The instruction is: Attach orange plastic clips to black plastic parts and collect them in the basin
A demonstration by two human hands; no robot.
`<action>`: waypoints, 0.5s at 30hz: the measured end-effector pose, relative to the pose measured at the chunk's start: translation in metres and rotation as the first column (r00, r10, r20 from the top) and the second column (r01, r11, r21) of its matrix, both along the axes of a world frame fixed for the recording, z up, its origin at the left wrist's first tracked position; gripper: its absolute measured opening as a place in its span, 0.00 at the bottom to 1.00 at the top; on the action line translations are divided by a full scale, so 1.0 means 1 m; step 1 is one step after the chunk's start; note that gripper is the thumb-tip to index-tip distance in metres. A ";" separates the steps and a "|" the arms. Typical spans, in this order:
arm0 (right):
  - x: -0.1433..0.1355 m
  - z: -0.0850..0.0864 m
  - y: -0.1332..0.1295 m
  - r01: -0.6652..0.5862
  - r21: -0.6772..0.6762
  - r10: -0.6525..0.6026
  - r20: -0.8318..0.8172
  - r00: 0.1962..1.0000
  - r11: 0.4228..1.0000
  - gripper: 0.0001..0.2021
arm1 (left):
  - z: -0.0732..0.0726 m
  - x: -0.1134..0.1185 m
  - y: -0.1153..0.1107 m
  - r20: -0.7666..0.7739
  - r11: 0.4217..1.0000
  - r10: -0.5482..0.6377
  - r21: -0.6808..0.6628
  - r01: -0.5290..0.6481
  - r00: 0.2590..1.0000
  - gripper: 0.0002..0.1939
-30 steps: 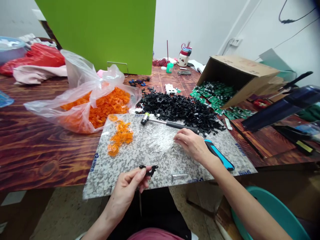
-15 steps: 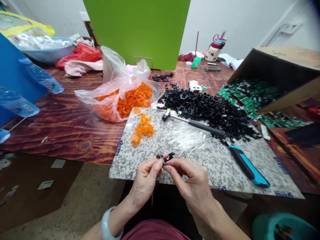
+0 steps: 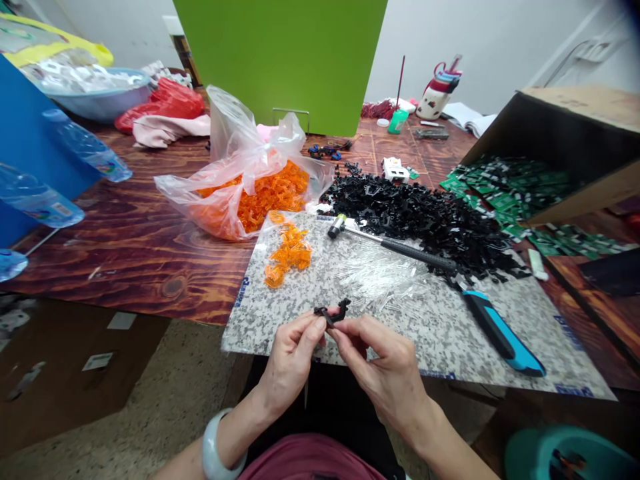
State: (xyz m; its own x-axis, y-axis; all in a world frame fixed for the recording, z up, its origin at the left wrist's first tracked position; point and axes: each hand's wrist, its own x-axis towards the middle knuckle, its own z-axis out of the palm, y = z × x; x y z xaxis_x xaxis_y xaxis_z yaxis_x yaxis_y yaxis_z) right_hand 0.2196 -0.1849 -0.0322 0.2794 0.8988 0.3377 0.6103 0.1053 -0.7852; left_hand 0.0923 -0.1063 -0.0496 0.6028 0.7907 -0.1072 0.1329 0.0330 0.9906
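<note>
A small black plastic part (image 3: 332,315) is pinched between my two hands, above the front edge of a speckled grey board (image 3: 430,333). My left hand (image 3: 295,347) grips its left end with thumb and fingers. The fingers of my right hand (image 3: 383,353) close on its lower right side. Beyond them on the board lie thin clear sticks (image 3: 383,273), a small hammer (image 3: 390,245) and several orange clear pieces (image 3: 287,253). A heap of black parts (image 3: 415,217) covers the board's back right.
An open plastic bag of orange pieces (image 3: 270,200) sits behind the board. Blue-handled cutters (image 3: 505,333) lie at the right. A cardboard box (image 3: 585,127) spills green circuit boards (image 3: 515,187). A green panel (image 3: 280,60) stands behind; a teal bin (image 3: 565,453) is lower right.
The black part has turned slightly between my fingers, and its right end stands higher. The whole view has shifted a little; my hands have hardly moved.
</note>
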 end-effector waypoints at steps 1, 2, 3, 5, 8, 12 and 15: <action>0.000 0.000 0.000 -0.003 0.001 0.003 0.004 1.000 1.000 0.05 | 0.001 0.000 0.000 0.001 1.000 -0.002 0.005 0.002 1.000 0.18; 0.000 0.000 0.000 -0.005 0.001 0.005 0.007 1.000 1.000 0.05 | 0.002 0.000 0.000 0.002 1.000 -0.001 0.009 0.001 1.000 0.17; 0.000 0.000 0.000 -0.005 0.000 0.005 0.010 1.000 1.000 0.05 | 0.003 0.000 0.000 0.004 1.000 0.003 0.014 -0.003 1.000 0.17; 0.001 0.000 0.000 -0.005 -0.002 0.005 0.014 1.000 1.000 0.05 | 0.004 0.001 -0.001 0.012 1.000 0.017 0.011 -0.017 1.000 0.17; 0.001 -0.001 0.000 0.003 -0.005 -0.003 0.014 1.000 1.000 0.05 | 0.002 0.003 -0.002 0.037 0.999 0.032 -0.018 -0.032 0.999 0.16; 0.000 -0.001 0.000 0.013 -0.006 -0.013 0.022 1.000 1.000 0.05 | -0.002 0.005 -0.002 0.034 0.999 0.046 -0.023 -0.045 0.998 0.16; -0.001 0.000 0.000 0.027 -0.009 -0.027 0.018 0.999 1.000 0.05 | -0.002 0.006 -0.003 0.032 0.998 0.059 -0.007 -0.059 0.998 0.16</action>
